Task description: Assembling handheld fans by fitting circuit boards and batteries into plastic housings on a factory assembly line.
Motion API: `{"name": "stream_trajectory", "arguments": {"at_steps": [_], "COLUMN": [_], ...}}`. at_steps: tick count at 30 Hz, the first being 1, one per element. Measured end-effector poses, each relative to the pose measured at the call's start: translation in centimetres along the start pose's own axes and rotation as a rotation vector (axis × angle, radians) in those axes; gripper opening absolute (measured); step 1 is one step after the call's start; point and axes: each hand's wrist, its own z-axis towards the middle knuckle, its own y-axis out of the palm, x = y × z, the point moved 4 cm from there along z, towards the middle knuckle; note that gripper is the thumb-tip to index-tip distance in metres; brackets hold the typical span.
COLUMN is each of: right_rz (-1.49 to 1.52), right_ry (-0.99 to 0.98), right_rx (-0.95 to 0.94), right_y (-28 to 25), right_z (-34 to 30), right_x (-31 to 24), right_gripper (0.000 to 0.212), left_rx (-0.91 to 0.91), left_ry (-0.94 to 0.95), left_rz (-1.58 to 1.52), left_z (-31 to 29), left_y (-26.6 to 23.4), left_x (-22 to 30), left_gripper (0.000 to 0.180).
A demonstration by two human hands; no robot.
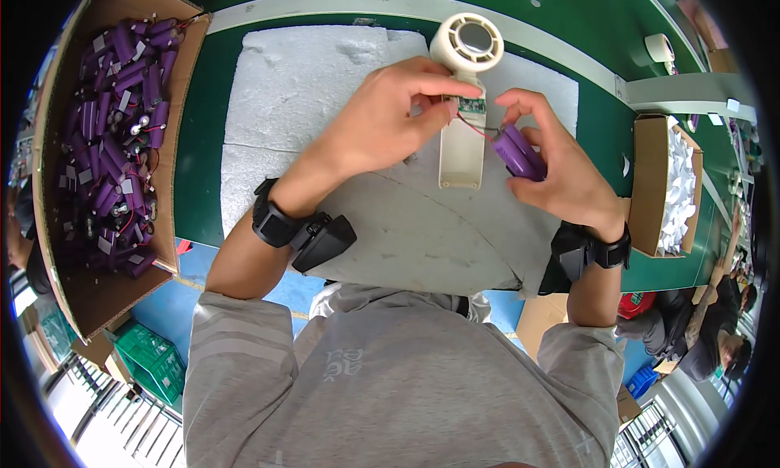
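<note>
A cream handheld fan body lies with its round head pointing away from me and its handle hollow side up. Inside the handle, just below the head, a small green circuit board shows. My left hand is closed at the board, index finger across the upper handle and thumb at the wire end; the exact pinch point is partly hidden. My right hand grips a purple cylindrical battery pack just right of the handle. Thin red and dark wires run from the pack toward the board.
White foam sheets lie under the work on a green table. A cardboard box of purple batteries stands at left. At right is a smaller box of white pieces; another fan lies farther off. People sit at far right.
</note>
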Motion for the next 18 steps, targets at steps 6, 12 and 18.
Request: {"name": "stream_trajectory", "arguments": {"at_steps": [6, 12, 18], "right_rz": [0.349, -0.146, -0.55], "right_ry": [0.313, 0.26, -0.247], "right_rx": [0.074, 0.296, 0.407], "right_y": [-1.1, -1.9, -0.7], "right_z": [0.6, 0.8, -0.2], "right_x": [0.8, -0.4, -1.5], "right_gripper": [0.037, 0.022, 0.011], "left_rx": [0.028, 0.053, 0.092], "left_ry": [-0.102, -0.243, -0.214], "left_rz": [-0.064, -0.115, -0.104], "left_z": [0.5, 0.3, 0.0], "left_y": [-1.0, -1.1, -0.6], "left_x": [-0.6, -0.7, -0.6], "left_gripper": [0.032, 0.032, 0.031]}}
